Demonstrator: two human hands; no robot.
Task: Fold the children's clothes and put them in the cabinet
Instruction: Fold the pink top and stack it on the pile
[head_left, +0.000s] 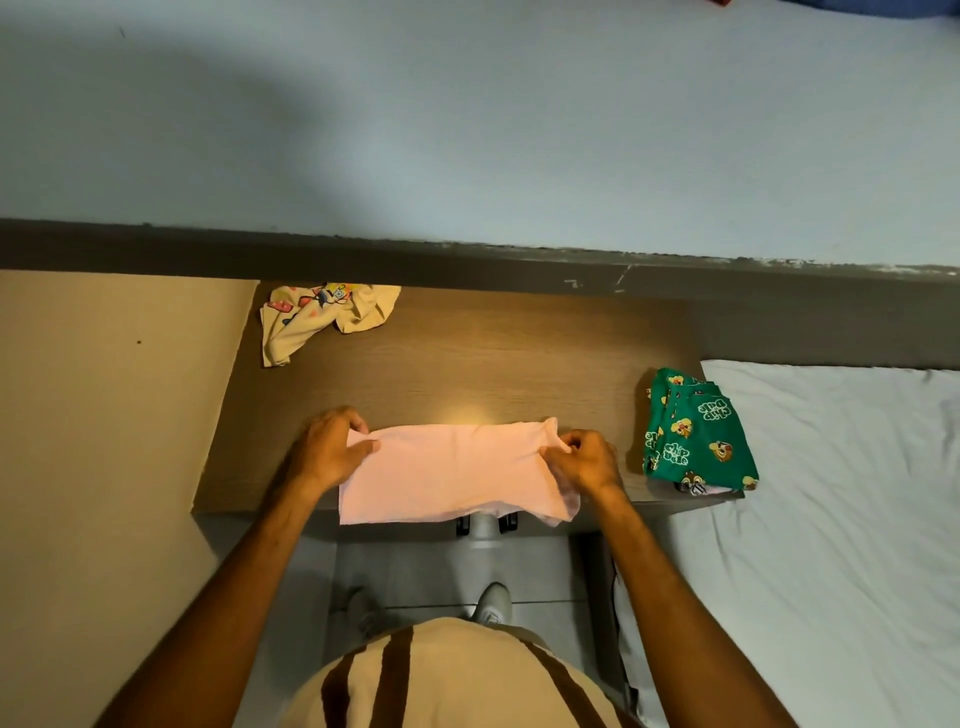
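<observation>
Pink garment (452, 475) spread flat at the near edge of the desk (467, 353), its front hem drooping just past that edge. Left hand (332, 449) pinching the garment's left end, fingers curled round the cloth; right hand (584, 462) pinching the right end the same way, a bunched corner caught under the fingers. Mid-fold by the look of it, a long band likely awaiting another turn. Green printed clothes (698, 434) already folded, stacked at the desk's right end, right against the white bed sheet (841, 493). Yellow patterned garment (319, 319) crumpled at the desk's far left corner, against the wall, not yet folded. No cabinet in view, so no telling how far the carry runs. Risks from here: overhanging hem dragging the garment off the desk toward the floor if either pinch loosens; the bunched right corner getting folded in as a lump and spoiling the shape; a fold swung rightward brushing the green stack — already near the desk's front corner — and tipping it off. Open room mostly beyond the garment, a bare stretch of desk between it and the wall, good for sliding the cloth away from the edge before the next turn. Less room rightward toward the stack; leftward the desk ends soon after the left hand.
</observation>
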